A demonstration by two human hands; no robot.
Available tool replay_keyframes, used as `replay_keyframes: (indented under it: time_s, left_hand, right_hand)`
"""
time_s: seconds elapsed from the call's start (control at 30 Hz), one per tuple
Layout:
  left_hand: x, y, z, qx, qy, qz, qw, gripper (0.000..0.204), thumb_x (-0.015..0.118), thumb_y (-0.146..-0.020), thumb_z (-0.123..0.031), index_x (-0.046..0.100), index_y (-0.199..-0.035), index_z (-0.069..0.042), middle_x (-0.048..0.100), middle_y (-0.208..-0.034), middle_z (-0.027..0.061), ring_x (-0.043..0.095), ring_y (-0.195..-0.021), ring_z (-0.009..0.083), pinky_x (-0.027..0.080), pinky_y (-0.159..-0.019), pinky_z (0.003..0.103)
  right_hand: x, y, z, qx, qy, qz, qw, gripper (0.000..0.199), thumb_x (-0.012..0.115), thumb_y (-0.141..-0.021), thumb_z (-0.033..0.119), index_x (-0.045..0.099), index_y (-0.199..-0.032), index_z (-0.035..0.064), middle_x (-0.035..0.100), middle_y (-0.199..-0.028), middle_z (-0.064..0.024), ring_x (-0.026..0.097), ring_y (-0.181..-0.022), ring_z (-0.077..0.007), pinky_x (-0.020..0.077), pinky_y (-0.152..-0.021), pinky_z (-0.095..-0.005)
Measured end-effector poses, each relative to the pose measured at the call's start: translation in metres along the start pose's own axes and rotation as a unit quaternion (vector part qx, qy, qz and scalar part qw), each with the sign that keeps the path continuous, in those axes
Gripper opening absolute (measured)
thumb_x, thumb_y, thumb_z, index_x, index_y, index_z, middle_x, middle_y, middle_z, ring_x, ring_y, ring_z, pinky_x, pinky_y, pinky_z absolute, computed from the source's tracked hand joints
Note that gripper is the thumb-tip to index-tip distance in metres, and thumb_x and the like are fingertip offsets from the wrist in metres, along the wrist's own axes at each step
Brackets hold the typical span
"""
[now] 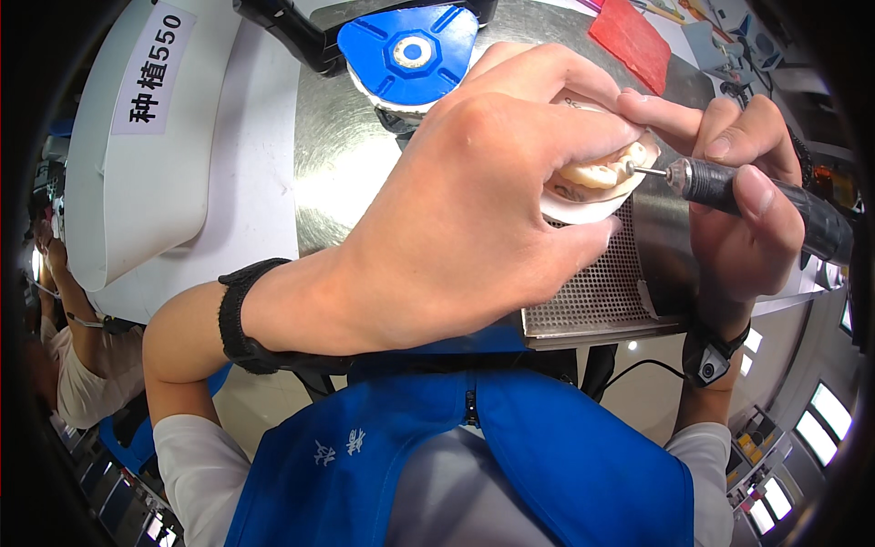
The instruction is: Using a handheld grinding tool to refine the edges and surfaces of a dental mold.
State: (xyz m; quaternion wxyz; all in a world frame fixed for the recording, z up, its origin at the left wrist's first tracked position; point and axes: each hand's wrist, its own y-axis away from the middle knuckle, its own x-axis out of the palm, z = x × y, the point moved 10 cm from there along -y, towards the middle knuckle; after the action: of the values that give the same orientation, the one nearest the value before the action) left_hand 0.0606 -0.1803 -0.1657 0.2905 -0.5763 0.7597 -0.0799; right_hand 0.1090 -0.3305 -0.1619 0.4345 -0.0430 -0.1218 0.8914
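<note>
In the head view, I am holding a dental model [597, 173] in my left hand [474, 210], the fingers wrapping around it from the left, above the perforated metal grille [592, 292] of the bench. My right hand [743, 201] is gripping a dark rotary handpiece [775, 201] like a pen, and its small round bur [631, 169] is touching the cream-coloured teeth of the model. So both hands are closed on something, none is free.

I am judging that the grinding is in the middle: the bur is in contact with the tooth row, the model is not put down, and I cannot tell how much of the surface is already finished because my left hand is hiding most of it.

The model is looking like matte plaster with a white rounded base. The handpiece is slim and cylindrical. Farther away, 1 blue plastic disc [410, 50] with ribs is lying on the brushed steel plate [342, 155], and 1 red cloth [631, 41] is at the far right.
</note>
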Motion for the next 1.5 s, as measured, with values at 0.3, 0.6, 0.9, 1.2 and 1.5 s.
replay_keyframes:
  time_s: [0.3, 0.6, 0.9, 1.2, 1.5]
  left_hand:
    - [-0.002, -0.002, 0.000, 0.000, 0.006, 0.000, 1.000, 0.049, 0.076, -0.072, 0.009, 0.071, -0.120, 0.001, 0.063, -0.126, 0.0173, 0.066, -0.114, 0.0254, 0.054, -0.096, 0.033]
    - [-0.002, -0.004, -0.003, 0.015, 0.011, 0.001, 1.000, 0.055, 0.077, -0.071, 0.010, 0.069, -0.124, -0.002, 0.064, -0.126, 0.0179, 0.065, -0.116, 0.0274, 0.053, -0.098, 0.037]
    - [-0.001, -0.005, -0.002, 0.007, -0.020, 0.000, 1.000, 0.053, 0.077, -0.071, 0.009, 0.070, -0.123, 0.000, 0.065, -0.125, 0.0156, 0.063, -0.116, 0.0267, 0.051, -0.098, 0.036]
    - [-0.001, -0.003, 0.001, 0.000, -0.017, -0.006, 1.000, 0.051, 0.076, -0.071, 0.009, 0.071, -0.121, 0.000, 0.065, -0.125, 0.0150, 0.062, -0.116, 0.0263, 0.050, -0.100, 0.037]
    - [-0.021, -0.005, -0.025, -0.016, -0.100, 0.030, 0.994, 0.054, 0.084, -0.073, -0.001, 0.071, -0.125, 0.000, 0.064, -0.124, 0.0150, 0.063, -0.112, 0.0256, 0.052, -0.095, 0.035]
  right_hand:
    - [-0.010, -0.002, -0.001, 0.017, 0.023, -0.025, 0.999, 0.023, 0.052, -0.090, 0.021, 0.054, -0.096, -0.0010, 0.054, -0.078, -0.0121, 0.060, -0.123, -0.0545, 0.0460, -0.108, -0.0600]
    - [-0.013, -0.002, -0.002, 0.019, 0.046, -0.009, 0.999, 0.023, 0.051, -0.090, 0.021, 0.054, -0.095, -0.0015, 0.054, -0.078, -0.0124, 0.059, -0.123, -0.0556, 0.0459, -0.108, -0.0606]
    - [-0.017, -0.005, 0.004, 0.010, -0.041, -0.046, 0.998, 0.025, 0.049, -0.092, 0.023, 0.053, -0.096, -0.0009, 0.052, -0.078, -0.0111, 0.060, -0.122, -0.0556, 0.0424, -0.109, -0.0620]
    - [-0.022, -0.002, -0.006, 0.036, 0.043, -0.034, 0.998, 0.022, 0.047, -0.090, 0.019, 0.051, -0.096, -0.0016, 0.053, -0.079, -0.0114, 0.060, -0.120, -0.0580, 0.0463, -0.106, -0.0624]
    - [-0.036, -0.007, 0.008, -0.036, 0.059, -0.157, 0.985, 0.026, 0.049, -0.093, 0.023, 0.059, -0.096, -0.0006, 0.065, -0.087, -0.0118, 0.063, -0.088, -0.0172, 0.0483, -0.085, -0.0326]
